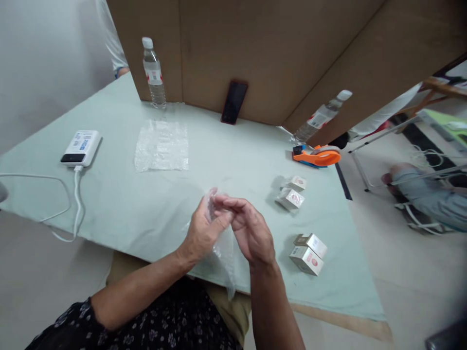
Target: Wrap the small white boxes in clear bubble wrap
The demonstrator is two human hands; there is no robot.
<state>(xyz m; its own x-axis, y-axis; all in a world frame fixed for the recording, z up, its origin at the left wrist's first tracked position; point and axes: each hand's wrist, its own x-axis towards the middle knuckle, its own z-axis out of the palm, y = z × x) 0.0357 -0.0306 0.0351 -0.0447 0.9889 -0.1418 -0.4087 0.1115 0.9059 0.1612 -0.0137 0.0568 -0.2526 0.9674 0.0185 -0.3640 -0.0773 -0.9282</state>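
Clear plastic (225, 250) is pinched in the left hand (205, 228), right hand (254, 233) cupped alongside, near two wrapped boxes (293, 199).

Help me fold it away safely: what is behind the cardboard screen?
Beyond the cardboard screen, a pale sleeve shows at left and white cloth at right; what lies directly behind is hidden.

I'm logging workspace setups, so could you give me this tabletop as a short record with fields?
left hand: pinching clear plastic wrap, which hangs down
right hand: cupped, fingers near the left hand's
flat sheet: clear bubble wrap, lying beyond the left hand
small boxes: near pair; farther pair with clear wrapping around it
tape dispenser: orange, beyond the boxes
phone: leaning against cardboard
bottles: one left, one right
power bank: white, cable plugged in
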